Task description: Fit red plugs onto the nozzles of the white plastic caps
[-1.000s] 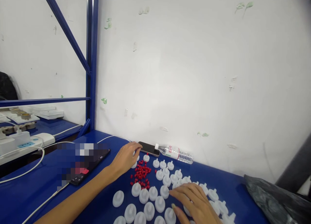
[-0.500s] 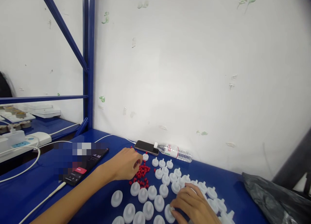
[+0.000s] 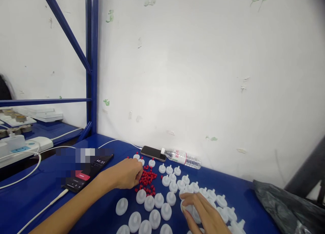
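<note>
My left hand, its fingers curled closed, is at the left edge of a pile of small red caps; its fingertips are hidden. My right hand grips a white round piece with a spout between thumb and fingers, among many similar pieces. More white spouted pieces stand in front of the red pile. Behind my left hand, a few white pieces have red caps on their spouts. White pieces without caps stand to the right of the red pile.
A dark phone and a clear bottle lie by the wall. Another phone with a white cable is at the left. Black plastic lies at the right. A blue frame post rises at the left, near a power strip.
My left hand has moved left, uncovering white pieces with red caps. My right hand has moved slightly right and up with a white piece, leaving the spot where that piece stood.
</note>
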{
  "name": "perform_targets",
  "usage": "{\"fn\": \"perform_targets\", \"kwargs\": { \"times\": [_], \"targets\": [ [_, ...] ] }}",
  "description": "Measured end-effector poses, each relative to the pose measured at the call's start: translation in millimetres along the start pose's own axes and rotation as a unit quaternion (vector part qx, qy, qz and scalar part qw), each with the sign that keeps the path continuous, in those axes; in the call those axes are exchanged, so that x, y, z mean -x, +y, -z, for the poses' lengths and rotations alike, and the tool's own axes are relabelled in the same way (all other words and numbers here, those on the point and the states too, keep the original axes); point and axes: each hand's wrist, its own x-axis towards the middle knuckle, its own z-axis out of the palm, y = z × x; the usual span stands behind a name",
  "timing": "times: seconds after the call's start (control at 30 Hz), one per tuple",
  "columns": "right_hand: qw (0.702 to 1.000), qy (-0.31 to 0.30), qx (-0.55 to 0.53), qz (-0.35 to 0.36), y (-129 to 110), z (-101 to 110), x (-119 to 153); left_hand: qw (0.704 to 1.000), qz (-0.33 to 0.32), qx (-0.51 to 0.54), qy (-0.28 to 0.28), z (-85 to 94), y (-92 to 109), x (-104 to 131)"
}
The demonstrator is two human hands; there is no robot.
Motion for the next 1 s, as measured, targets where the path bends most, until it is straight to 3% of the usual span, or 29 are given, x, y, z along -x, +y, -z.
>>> {"fn": "perform_targets", "kwargs": {
  "times": [0.17, 0.33, 0.57, 0.77, 1.0],
  "targets": [
    [0.999, -0.014, 0.017, -0.027, 3, -7, 3, 0.993, -0.043, 0.092, 0.056, 14.2, 16, -3],
    [0.995, 0.019, -0.039, -0.086, 6, -16, 11, 0.970, -0.074, 0.217, 0.077, 5.5, 46, -5],
    [0.998, -0.011, -0.055, -0.028, 12, -7, 11, 0.949, -0.144, 0.271, 0.073, -17.7, 85, 2],
    [0.999, -0.024, -0.042, -0.021, 8, -5, 9, 0.933, -0.177, 0.305, 0.067, -32.9, 93, 6],
    [0.997, 0.040, -0.038, 0.046, -2, 4, 4, 0.917, -0.143, 0.368, 0.062, -40.5, 99, 9]
  ]
}}
